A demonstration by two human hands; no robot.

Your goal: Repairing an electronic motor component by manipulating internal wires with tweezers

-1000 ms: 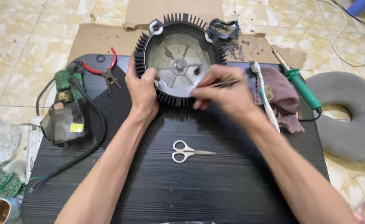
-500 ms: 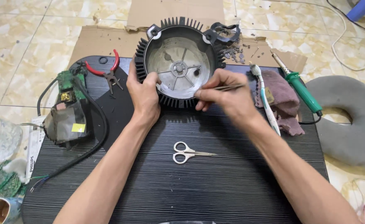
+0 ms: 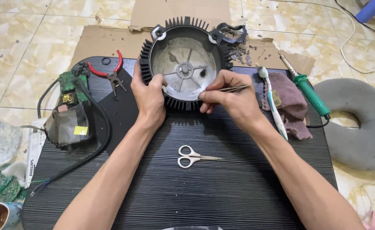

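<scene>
The finned housing point(image 3: 183, 64) sits at the desk's point(image 3: 221, 196) far edge. The left hand point(image 3: 149, 96) keeps its grip clenched on the rim. The right hand point(image 3: 232, 96), pinching tweezers point(image 3: 234, 88), has drawn them slightly back from the bowl.

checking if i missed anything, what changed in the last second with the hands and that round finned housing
Very little moved. The right hand drew back slightly toward the near rim of the round black finned metal housing, keeping the thin metal tweezers pinched in its fingers. The left hand stayed gripping the housing's left rim. The small silver scissors and red-handled pliers lie as before.
</scene>
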